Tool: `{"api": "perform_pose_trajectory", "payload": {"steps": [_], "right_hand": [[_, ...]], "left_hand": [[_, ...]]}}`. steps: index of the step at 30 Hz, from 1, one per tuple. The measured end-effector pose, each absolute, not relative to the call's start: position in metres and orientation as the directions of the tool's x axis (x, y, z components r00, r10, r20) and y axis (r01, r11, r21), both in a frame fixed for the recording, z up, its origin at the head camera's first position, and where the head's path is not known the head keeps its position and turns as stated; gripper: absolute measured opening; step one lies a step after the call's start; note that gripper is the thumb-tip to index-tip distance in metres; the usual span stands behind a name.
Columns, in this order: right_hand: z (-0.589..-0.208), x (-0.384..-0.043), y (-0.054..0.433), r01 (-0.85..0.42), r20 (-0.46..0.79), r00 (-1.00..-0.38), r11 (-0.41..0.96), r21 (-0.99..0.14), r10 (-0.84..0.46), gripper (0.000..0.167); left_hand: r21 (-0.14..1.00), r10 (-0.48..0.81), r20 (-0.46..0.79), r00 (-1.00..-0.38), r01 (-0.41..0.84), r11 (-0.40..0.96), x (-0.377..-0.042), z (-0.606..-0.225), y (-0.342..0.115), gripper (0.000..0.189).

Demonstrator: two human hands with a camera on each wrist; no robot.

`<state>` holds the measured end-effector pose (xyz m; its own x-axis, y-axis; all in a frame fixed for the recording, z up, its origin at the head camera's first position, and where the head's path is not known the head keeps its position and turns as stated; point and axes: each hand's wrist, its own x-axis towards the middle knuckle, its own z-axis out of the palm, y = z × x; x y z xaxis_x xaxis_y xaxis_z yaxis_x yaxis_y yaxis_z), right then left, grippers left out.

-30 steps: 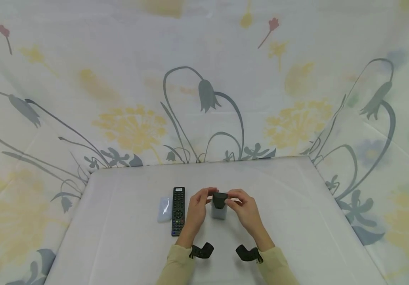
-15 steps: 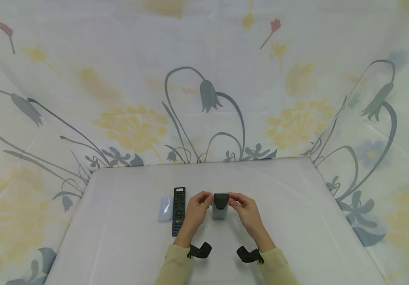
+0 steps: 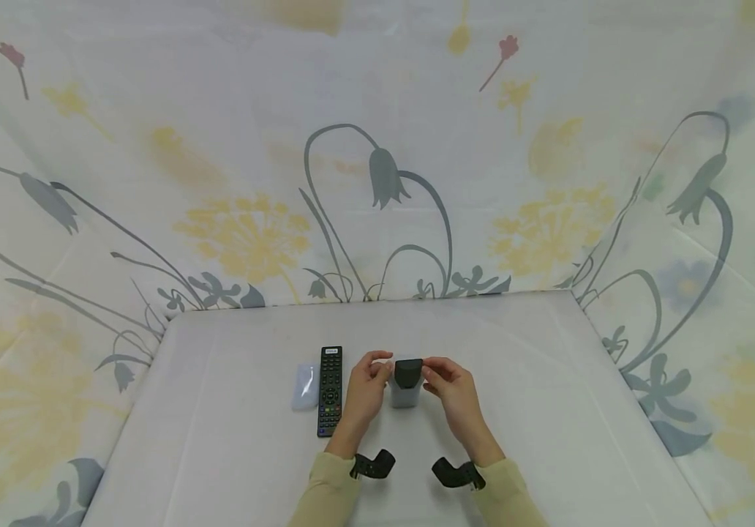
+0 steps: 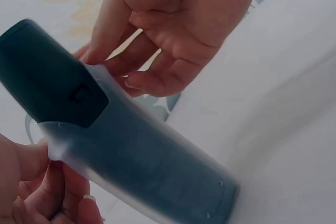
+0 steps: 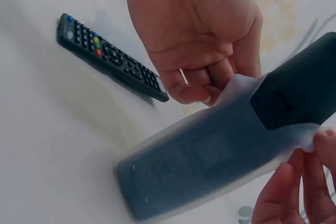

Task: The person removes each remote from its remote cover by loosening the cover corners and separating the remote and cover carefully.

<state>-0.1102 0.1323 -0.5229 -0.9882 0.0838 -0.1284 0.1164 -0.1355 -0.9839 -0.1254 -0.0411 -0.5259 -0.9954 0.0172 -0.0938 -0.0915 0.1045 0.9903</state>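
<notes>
A dark remote control (image 3: pixel 407 372) stands on end on the table, its tapered top sticking out of a translucent sleeve (image 3: pixel 405 397). A small square notch marks the bare end of this remote control (image 4: pixel 52 77). My left hand (image 3: pixel 366 388) is at the sleeve's left side; in the left wrist view its thumb and fingers pinch a flared corner of the sleeve (image 4: pixel 142 156). On the opposite side my right hand (image 3: pixel 459 395) pinches the other corner, shown best in the right wrist view beside the sleeve (image 5: pixel 210 150). The sleeve hides the lower body's details.
A black button remote (image 3: pixel 330 391) lies left of my left forearm. Touching its left side is a flat pale-blue packet (image 3: pixel 305 386). Floral cloth (image 3: pixel 377 219) rises behind the white table (image 3: pixel 233 454) and on both sides. Black wrist cameras (image 3: pixel 374 465) jut inward between the forearms.
My left index finger has lifted and straightened, and the left hand has shifted slightly away from the dark top. My right hand has eased outward a little. The remote control stays in place.
</notes>
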Motion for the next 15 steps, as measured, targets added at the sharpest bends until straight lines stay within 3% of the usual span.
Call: {"api": "perform_pose_trajectory", "payload": {"steps": [4,15], "right_hand": [[-0.524,-0.112,0.129,0.129,-0.148,-0.980,-0.142,-0.981,0.130,0.013],[-0.527,-0.109,0.121,0.099,-0.091,-0.978,0.035,-0.994,0.189,0.021]], "left_hand": [[0.989,0.020,-0.125,-0.992,-0.123,0.075,-0.126,-0.527,-0.041,0.023],[0.994,-0.004,-0.109,-0.994,-0.109,-0.010,-0.123,-0.528,-0.042,0.022]]}}
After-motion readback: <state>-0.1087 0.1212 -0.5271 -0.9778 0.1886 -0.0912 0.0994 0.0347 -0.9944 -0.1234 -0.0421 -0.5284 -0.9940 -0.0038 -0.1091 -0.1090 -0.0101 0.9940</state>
